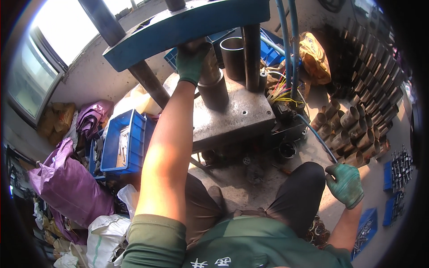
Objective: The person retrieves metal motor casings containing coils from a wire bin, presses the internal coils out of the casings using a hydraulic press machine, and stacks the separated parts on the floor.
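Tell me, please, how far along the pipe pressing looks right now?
Done: cannot tell which tubes are finished. In hand: the left hand grips a metal tube standing on the press table; the right hand hangs beside the knee, empty. Left: a stack of tubes lies on the floor.

I see both hands in green cloth gloves, the left hand [192, 60] on a dull metal tube [210, 73]; the steel plate [241, 114] looks matt, the blue crate [127, 143] glossy plastic.

Crate [125, 143] left of press [232, 111], pipes [353, 129] right.
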{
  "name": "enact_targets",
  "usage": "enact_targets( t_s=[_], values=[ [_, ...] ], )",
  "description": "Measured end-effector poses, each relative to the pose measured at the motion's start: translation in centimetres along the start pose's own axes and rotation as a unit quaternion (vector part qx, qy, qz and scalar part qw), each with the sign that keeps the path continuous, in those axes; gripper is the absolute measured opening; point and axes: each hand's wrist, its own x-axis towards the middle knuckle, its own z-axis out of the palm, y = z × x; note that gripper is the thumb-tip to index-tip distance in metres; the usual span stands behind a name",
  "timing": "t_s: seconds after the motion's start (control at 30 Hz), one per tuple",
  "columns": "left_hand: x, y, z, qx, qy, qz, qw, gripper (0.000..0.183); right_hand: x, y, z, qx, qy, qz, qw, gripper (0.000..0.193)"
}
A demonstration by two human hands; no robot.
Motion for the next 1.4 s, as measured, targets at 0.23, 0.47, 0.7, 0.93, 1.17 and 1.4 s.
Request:
enact_targets(
  t_s=[0.23, 0.47, 0.7, 0.93, 1.17, 1.4],
  values=[
    [-0.3, 1.1, -0.8, 0.015, 0.004, -0.017, 1.0, 0.092, 5.8, 0.9, -3.7, -0.011, -0.046, -0.078, 0.996, 0.019],
    [-0.7, 1.7, -0.4, 0.016, 0.002, -0.025, 1.0, 0.082, 19.5, 2.3, -6.6, 0.082, 0.296, -0.092, 0.947, 0.025],
    [-1.1, 2.0, -0.8, -0.001, 0.017, -0.042, 0.999, 0.08, 14.6, 0.9, -6.1, 0.122, 0.182, -0.068, 0.973, 0.041],
    [-1.0, 1.8, 0.1, 0.002, 0.01, -0.029, 1.0, 0.086, 2.5, 2.3, -1.9, -0.052, -0.182, -0.081, 0.978, 0.021],
    [-1.2, 2.1, -0.1, -0.017, -0.012, -0.003, 1.0, 0.067, 4.0, 1.8, -2.6, 0.006, -0.033, -0.067, 0.997, 0.024],
    [-1.2, 2.1, -0.1, 0.012, 0.006, -0.035, 0.999, 0.058, 3.5, 2.0, -2.9, -0.003, -0.083, -0.068, 0.994, 0.021]
  ],
)
